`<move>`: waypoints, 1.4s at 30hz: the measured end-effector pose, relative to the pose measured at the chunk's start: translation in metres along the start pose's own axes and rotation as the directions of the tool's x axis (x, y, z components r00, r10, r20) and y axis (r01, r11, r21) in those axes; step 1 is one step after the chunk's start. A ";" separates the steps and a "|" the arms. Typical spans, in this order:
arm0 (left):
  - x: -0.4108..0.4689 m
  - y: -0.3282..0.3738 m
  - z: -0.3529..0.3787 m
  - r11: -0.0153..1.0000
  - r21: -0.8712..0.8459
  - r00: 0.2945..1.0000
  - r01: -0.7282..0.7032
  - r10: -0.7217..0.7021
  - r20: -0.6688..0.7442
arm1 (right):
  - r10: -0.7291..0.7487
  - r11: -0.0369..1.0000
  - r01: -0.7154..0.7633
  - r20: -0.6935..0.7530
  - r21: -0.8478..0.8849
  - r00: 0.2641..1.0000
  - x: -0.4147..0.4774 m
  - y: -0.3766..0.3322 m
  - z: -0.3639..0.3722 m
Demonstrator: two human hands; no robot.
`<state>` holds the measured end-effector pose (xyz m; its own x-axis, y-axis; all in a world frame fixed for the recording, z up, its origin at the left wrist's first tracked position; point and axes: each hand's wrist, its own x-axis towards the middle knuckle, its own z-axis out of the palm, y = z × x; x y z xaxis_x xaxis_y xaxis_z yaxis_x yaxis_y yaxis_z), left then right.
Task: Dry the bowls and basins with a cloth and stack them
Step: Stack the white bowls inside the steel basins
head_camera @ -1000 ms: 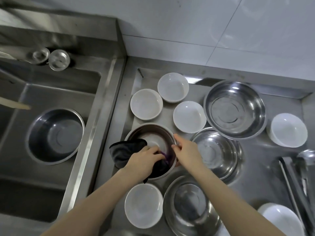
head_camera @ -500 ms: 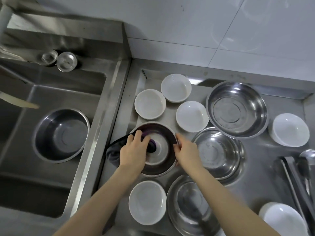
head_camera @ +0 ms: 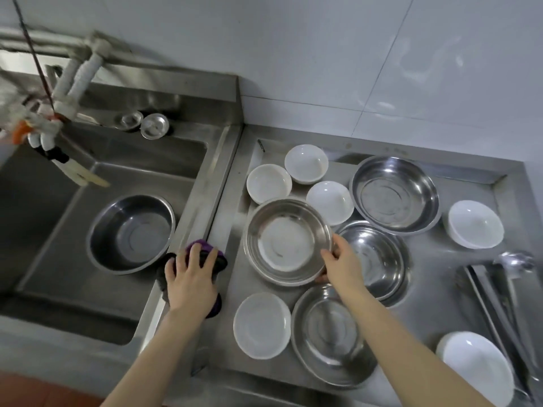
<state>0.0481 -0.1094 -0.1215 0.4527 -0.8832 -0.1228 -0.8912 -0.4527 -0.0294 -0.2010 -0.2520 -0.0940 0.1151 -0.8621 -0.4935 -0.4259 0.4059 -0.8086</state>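
Left hand (head_camera: pixel 191 279) flat on dark cloth (head_camera: pixel 221 262) at sink (head_camera: pixel 202 198) edge, fingers spread, right hand (head_camera: pixel 343 267) fingers pinching rim of steel basin (head_camera: pixel 285 239) on desk (head_camera: pixel 435 295), white bowls (head_camera: pixel 269 183) and other basins (head_camera: pixel 395 195) around it

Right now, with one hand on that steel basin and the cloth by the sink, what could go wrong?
The right hand grips the steel basin by one rim spot; it may slip and strike the white bowl beside it. The cloth under the left hand sits on the sink ridge and could slide in.
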 end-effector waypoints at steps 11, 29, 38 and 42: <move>-0.088 0.113 -0.025 0.584 -0.808 0.993 0.073 0.035 0.116 | -0.040 0.979 0.024 -0.075 -0.200 0.996 -0.077 0.070 -0.103; -0.142 0.171 0.013 0.604 -0.761 0.971 0.237 -0.142 0.190 | -0.025 0.909 0.037 0.036 -0.415 0.999 -0.085 0.145 -0.105; -0.103 0.214 -0.015 0.576 -0.806 0.986 0.135 -0.157 0.053 | -0.147 0.968 0.124 -0.090 -0.220 0.985 -0.064 0.112 -0.155; -0.047 0.253 -0.042 0.548 -0.835 0.991 0.045 -0.129 -0.031 | -0.234 0.963 0.199 -0.194 -0.184 0.953 -0.033 0.075 -0.192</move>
<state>-0.1975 -0.1881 -0.0816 0.5646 -0.8207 -0.0875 -0.4431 -0.3908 0.8068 -0.4092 -0.2516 -0.0764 0.0351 -0.9751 -0.2190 -0.5525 0.1637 -0.8173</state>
